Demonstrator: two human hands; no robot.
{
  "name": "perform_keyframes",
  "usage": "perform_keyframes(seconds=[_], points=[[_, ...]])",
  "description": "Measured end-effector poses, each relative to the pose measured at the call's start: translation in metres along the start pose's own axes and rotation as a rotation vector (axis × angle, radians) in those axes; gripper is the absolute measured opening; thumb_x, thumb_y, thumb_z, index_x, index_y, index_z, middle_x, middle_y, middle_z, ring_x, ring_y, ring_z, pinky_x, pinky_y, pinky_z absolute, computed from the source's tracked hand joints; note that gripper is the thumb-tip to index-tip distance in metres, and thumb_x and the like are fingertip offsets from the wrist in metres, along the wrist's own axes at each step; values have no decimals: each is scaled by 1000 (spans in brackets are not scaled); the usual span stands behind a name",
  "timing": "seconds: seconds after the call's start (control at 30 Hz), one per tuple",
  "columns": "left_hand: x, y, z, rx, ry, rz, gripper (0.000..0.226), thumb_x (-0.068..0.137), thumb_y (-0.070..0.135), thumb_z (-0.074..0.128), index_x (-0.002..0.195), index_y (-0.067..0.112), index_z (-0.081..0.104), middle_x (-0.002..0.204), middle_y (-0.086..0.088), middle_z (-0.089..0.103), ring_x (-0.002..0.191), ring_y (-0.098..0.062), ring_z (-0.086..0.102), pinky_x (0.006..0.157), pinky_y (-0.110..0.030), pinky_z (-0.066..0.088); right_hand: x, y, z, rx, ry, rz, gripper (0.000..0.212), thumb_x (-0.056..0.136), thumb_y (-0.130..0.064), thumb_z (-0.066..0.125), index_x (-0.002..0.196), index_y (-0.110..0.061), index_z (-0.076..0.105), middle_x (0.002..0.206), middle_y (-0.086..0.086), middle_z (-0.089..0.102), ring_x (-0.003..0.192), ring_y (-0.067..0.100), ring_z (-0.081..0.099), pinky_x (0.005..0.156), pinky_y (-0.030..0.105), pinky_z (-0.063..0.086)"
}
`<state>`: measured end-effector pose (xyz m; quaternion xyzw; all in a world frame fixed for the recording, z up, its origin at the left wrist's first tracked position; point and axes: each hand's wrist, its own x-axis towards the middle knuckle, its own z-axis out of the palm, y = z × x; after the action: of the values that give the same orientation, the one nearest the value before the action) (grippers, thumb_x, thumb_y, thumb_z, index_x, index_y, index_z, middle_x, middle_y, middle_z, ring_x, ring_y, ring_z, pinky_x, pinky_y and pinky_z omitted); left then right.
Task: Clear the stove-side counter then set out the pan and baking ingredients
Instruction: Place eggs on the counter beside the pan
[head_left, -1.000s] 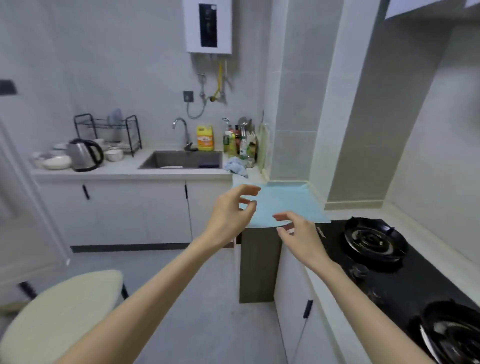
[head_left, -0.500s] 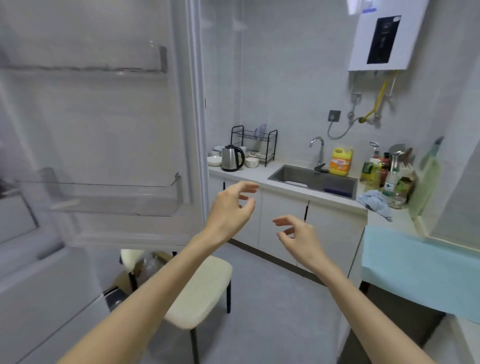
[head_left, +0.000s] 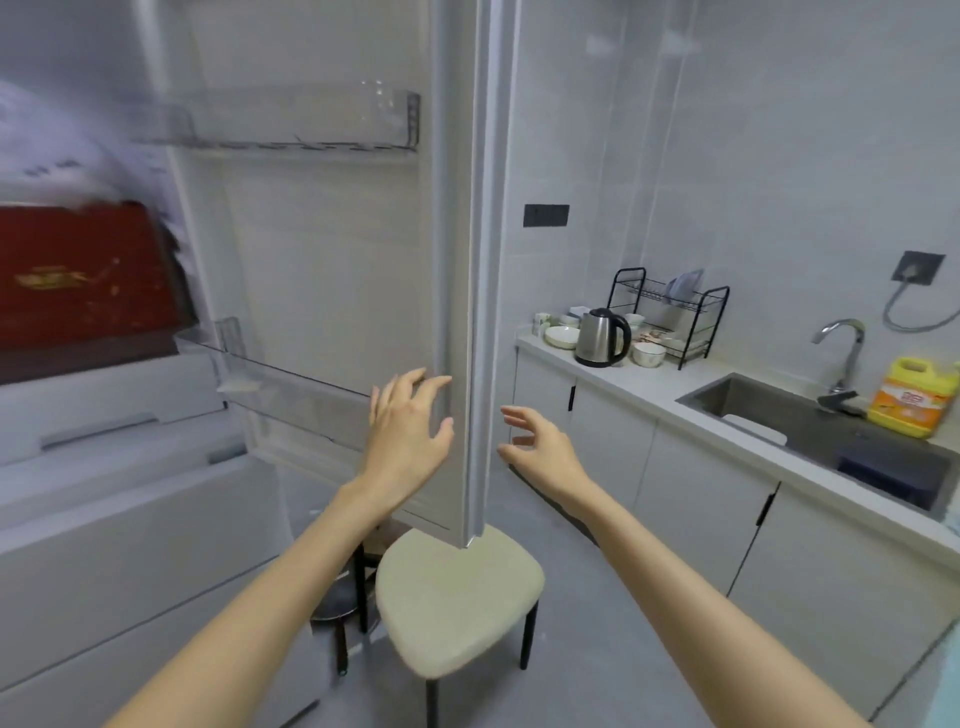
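An open fridge fills the left of the view, its door (head_left: 462, 270) swung out towards me with clear, bare door shelves (head_left: 311, 124). A red box (head_left: 83, 280) lies on a fridge shelf at the far left. My left hand (head_left: 408, 436) is raised with fingers spread, just in front of the door's inner edge, holding nothing. To the right of the door edge my right hand (head_left: 537, 444) is also up, its fingers loosely spread and empty. No pan or baking ingredients show.
A cream stool (head_left: 457, 592) stands right under the door's lower corner. On the right run white cabinets with a counter (head_left: 649, 384) bearing a kettle (head_left: 600, 338), bowls, a dish rack (head_left: 670, 312), a sink (head_left: 810, 421) and a yellow detergent bottle (head_left: 911, 397).
My view has swung left from the stove and blue-covered counter to the open fridge. Both hands stayed raised and empty, and now flank the fridge door's edge.
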<state>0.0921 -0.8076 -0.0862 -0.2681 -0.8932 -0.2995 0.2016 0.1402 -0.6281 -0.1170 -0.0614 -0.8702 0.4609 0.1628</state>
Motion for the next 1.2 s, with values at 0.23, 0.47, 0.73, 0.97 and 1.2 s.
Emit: perform_keyframes(seconds=[0.23, 0.47, 0.73, 0.97, 1.2], points=[[-14, -18, -4, 118, 41, 32, 48, 92, 23, 54, 139, 22, 45, 144, 1, 42, 136, -17, 33, 116, -31, 11, 32, -7, 18, 128, -122, 1, 82, 88, -4, 57, 153, -23, 11, 158, -2, 20, 144, 16, 24, 106, 26, 32], [-37, -17, -28, 74, 145, 25, 50, 93, 20, 54, 142, 22, 42, 144, 0, 42, 134, -17, 34, 113, -30, 23, 14, -10, 36, 226, 87, -103, 52, 82, 2, 53, 130, -18, 52, 116, -5, 62, 109, 10, 58, 94, 30, 50], [-63, -18, -67, 417, 412, 262, 61, 94, 21, 55, 149, 19, 29, 159, -4, 14, 148, -26, 4, 120, -47, 5, 3, -17, 52, -32, -240, -345, 55, 75, 2, 52, 117, -32, 62, 115, -14, 64, 105, 7, 57, 89, 23, 44], [-89, -44, -96, 822, 435, 205, 57, 95, 29, 47, 148, 15, 31, 158, -8, 18, 146, -25, 3, 118, -52, 1, 2, -45, 99, -14, -344, -416, 51, 84, 2, 52, 126, -27, 56, 126, -12, 56, 112, 11, 53, 95, 23, 39], [-113, -86, -123, 1185, 395, -101, 70, 92, 31, 48, 150, 4, 21, 157, -21, 9, 147, -32, 4, 117, -47, -9, 5, -94, 150, 25, -346, -510, 51, 86, 0, 51, 131, -23, 53, 134, -9, 53, 111, 6, 48, 91, 19, 35]])
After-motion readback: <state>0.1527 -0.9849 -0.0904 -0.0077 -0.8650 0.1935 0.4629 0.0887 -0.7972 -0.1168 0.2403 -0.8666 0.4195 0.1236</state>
